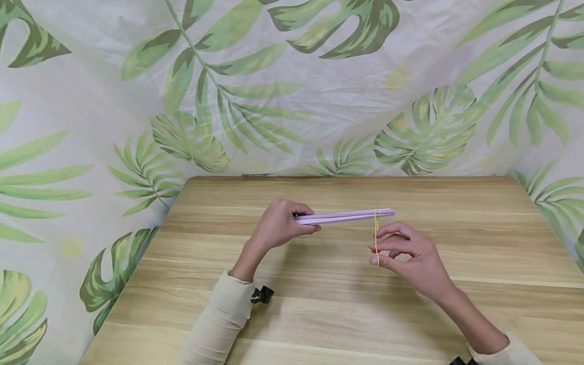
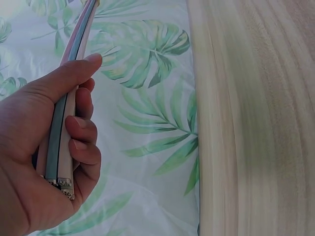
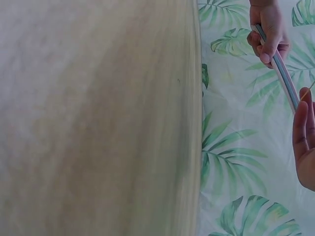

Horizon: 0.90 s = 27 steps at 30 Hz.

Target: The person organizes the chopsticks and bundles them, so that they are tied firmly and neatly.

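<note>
My left hand (image 1: 278, 223) grips one end of a bundle of slim pastel sticks (image 1: 342, 217), pink, purple and blue-grey. In the left wrist view, the thumb lies along the sticks (image 2: 61, 132) and the other fingers curl round them; their near ends show below the fingers. A yellow rubber band (image 1: 376, 235) is wound round the bundle close to its far end and stretches down from it. My right hand (image 1: 412, 256) holds the lower loop of the band at the thumb and fingertips, just below the sticks. The right wrist view shows the right hand (image 3: 305, 142) only partly.
Both hands are above a light wood-grain table (image 1: 319, 314). Behind it and at its sides hangs a pale cloth (image 1: 347, 101) with green leaf prints. A black wrist-worn device (image 1: 262, 294) sits at the left cuff.
</note>
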Each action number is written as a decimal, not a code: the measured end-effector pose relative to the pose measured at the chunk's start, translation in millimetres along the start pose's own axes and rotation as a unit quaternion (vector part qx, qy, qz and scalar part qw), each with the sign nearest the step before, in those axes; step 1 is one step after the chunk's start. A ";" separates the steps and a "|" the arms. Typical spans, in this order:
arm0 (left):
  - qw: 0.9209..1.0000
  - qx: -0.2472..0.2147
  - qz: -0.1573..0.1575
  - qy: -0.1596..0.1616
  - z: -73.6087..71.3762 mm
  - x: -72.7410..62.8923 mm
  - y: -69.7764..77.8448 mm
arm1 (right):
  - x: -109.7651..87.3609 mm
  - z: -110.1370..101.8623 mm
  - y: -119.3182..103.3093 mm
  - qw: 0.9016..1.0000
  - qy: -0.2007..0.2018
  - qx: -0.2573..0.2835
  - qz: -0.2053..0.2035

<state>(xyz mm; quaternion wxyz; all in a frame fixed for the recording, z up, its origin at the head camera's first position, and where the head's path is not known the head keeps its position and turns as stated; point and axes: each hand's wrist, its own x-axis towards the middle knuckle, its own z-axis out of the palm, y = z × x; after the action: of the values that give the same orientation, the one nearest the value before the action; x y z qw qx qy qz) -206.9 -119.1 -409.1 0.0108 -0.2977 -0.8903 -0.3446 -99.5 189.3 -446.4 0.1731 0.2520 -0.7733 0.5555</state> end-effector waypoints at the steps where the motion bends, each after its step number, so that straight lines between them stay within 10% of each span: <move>1: 1.000 -0.002 -0.005 -0.003 0.2 -0.1 -0.1 | 0.2 0.6 0.0 1.000 -0.005 0.000 -0.016; 10: 0.999 -0.035 -0.041 -0.008 0.2 -0.5 -0.7 | 1.6 7.1 -4.5 0.995 -0.015 -0.045 -0.086; 20: 0.998 -0.029 -0.041 0.046 4.3 -1.0 2.9 | -6.8 17.5 -13.0 0.998 0.000 0.039 0.054; 27: 0.996 0.013 0.010 0.085 2.4 -1.1 5.5 | -5.3 17.6 -16.8 0.949 0.002 0.219 0.225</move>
<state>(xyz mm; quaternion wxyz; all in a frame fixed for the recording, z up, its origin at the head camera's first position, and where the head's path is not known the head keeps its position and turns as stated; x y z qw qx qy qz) -202.6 -115.0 -407.8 0.0938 -0.2762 -0.8875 -0.3567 -85.2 169.4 -442.0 -0.0145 0.1022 -0.6690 0.7361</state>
